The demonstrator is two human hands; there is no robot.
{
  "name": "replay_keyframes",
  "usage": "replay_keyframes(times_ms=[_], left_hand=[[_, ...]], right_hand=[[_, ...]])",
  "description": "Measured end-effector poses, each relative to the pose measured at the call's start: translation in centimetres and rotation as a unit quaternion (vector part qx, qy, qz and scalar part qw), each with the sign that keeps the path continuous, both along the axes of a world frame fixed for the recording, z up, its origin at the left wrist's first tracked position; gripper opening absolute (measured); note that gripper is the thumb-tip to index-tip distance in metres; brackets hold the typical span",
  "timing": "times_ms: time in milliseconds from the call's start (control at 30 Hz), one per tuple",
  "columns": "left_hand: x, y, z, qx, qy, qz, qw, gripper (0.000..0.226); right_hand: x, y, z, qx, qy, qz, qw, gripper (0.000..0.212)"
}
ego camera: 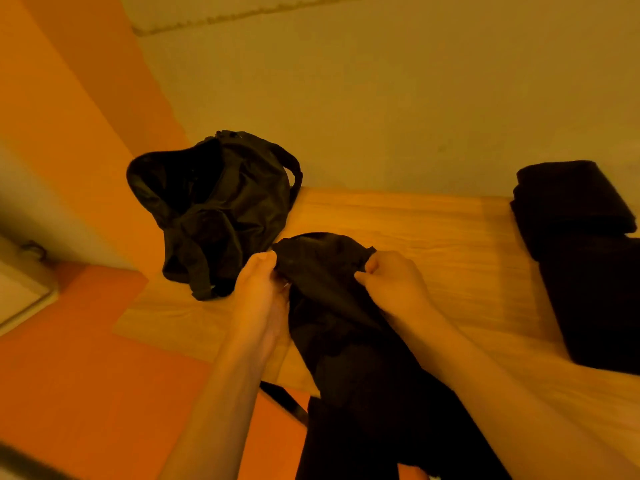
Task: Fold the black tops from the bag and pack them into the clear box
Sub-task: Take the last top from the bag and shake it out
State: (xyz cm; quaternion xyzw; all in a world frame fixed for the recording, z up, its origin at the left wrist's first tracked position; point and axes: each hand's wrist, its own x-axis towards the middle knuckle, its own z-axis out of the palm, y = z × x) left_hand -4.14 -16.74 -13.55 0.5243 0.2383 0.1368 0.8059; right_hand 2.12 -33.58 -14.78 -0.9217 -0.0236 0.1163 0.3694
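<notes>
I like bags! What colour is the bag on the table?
Black, though the orange light tints everything; the head view shows the bag best.

A light wooden desk (433,230) is set against a plain pale wall (381,98). A rough, dark seam (242,16) is seen running across the top of that wall. An orange panel (69,116) is shown at the left, and an orange floor (86,375) below the desk's left edge.
</notes>
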Motion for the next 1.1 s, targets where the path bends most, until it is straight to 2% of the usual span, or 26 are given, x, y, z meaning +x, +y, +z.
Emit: replay_keyframes(times_ms=[67,100,167,233,333,400,467,533,600,667,733,767,833,933,1033,1100], left_hand=[[-0.1,1.0,0.2,-0.052,-0.028,0.014,0.998,0.007],[-0.2,1.7,0.2,-0.051,-0.047,0.023,0.997,0.017],[-0.5,2.8,0.3,-0.005,-0.087,0.020,0.996,0.033],[-0.7,3.5,0.1,0.032,-0.091,0.017,0.995,0.033],[-0.7,2.8,0.1,-0.018,-0.040,0.040,0.998,0.023],[-0.3,1.8,0.1,-0.020,0.037,0.052,0.998,0.029],[0.2,0.7,0.4,-0.004,0.114,0.074,0.991,0.025],[0.6,-0.3,0.7,0.079,0.161,0.063,0.982,0.033],[0.8,-0.9,0.3,0.276,0.178,0.009,0.945,0.038],[0.7,-0.7,-0.2,0.452,0.169,0.006,0.876,0.032],[0.9,0.2,-0.7,0.520,0.128,0.031,0.844,0.015],[0.9,0.7,-1.0,0.516,0.100,0.039,0.850,0.009],[0.6,1.2,-0.9,0.473,0.045,0.058,0.878,0.017],[0.2,1.7,0.0,0.327,-0.026,0.080,0.941,0.019],[0.4,2.9,0.8,0.180,-0.043,0.119,0.976,0.016],[0.3,3.4,1.5,0.158,-0.028,0.141,0.977,0.020]], right_hand=[[-0.2,-1.4,0.6,0.070,-0.013,-0.045,0.996,0.012],[-0.4,-2.2,1.1,0.097,-0.029,-0.066,0.993,0.009],[-1.3,-3.9,2.1,0.153,-0.060,-0.102,0.981,0.012],[-2.9,-5.5,3.1,0.224,-0.068,-0.144,0.961,0.018],[-4.4,-7.0,3.5,0.274,-0.054,-0.194,0.941,0.020],[-4.0,-7.2,2.8,0.241,-0.011,-0.173,0.955,0.019],[-3.3,-6.9,2.0,0.175,0.039,-0.142,0.973,0.018],[-2.5,-6.6,1.4,0.140,0.062,-0.122,0.981,0.047],[-1.9,-6.1,0.9,0.109,0.039,-0.101,0.988,0.070],[-1.3,-5.6,0.8,0.101,0.010,-0.092,0.991,0.067],[-0.7,-5.4,0.6,0.090,-0.045,-0.099,0.990,0.052],[-0.6,-5.5,0.6,0.087,-0.079,-0.104,0.988,0.047],[-0.9,-5.8,0.8,0.103,-0.150,-0.115,0.977,0.044],[-1.6,-6.5,1.6,0.182,-0.228,-0.170,0.941,0.042],[-2.1,-7.2,2.5,0.275,-0.259,-0.231,0.897,0.038],[-2.3,-7.7,3.2,0.369,-0.231,-0.259,0.862,0.037]])
